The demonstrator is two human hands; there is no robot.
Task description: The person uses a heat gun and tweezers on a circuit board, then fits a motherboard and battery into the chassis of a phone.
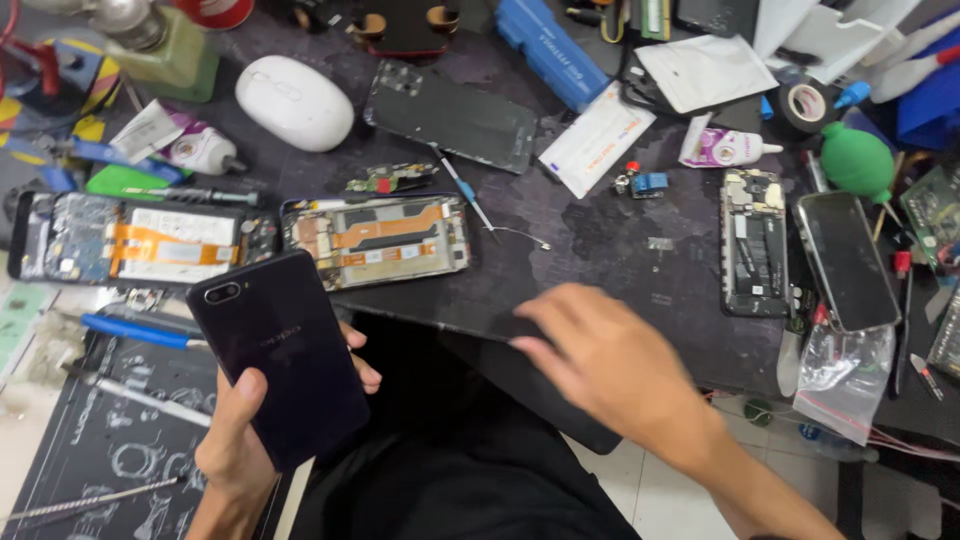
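From the head camera, the left hand (235, 440) is clamped on a dark phone (280, 355), thumb along its left edge and fingertips curling round the right edge. The phone shows its glossy, smooth back, a flat rounded rectangle with a small oval camera window near the top corner, held tilted just below the near edge of the work mat (600, 240).

The mat is a dark, mottled rubbery sheet, and everything else sits relative to it. The right hand (610, 365) lies at its near edge, blurred, fingers spread apart and flat, gripping nothing; whether the fingertips touch the mat I cannot tell.

On the mat's left part, just above the held phone, lies an opened phone (378, 240) with orange ribbon strips and bare metal framing. Further left, off the mat's edge, is a second opened phone (130, 240) of the same kind. Toward the mat's far side lie a smooth white oval mouse (293, 102) and a flat dark screen panel (450, 115). On the mat's right side rest a stripped phone frame (752, 245) and, beside it, a glossy glass-faced phone (846, 260). A crinkled clear plastic bag (845, 375) hangs at the near right corner.
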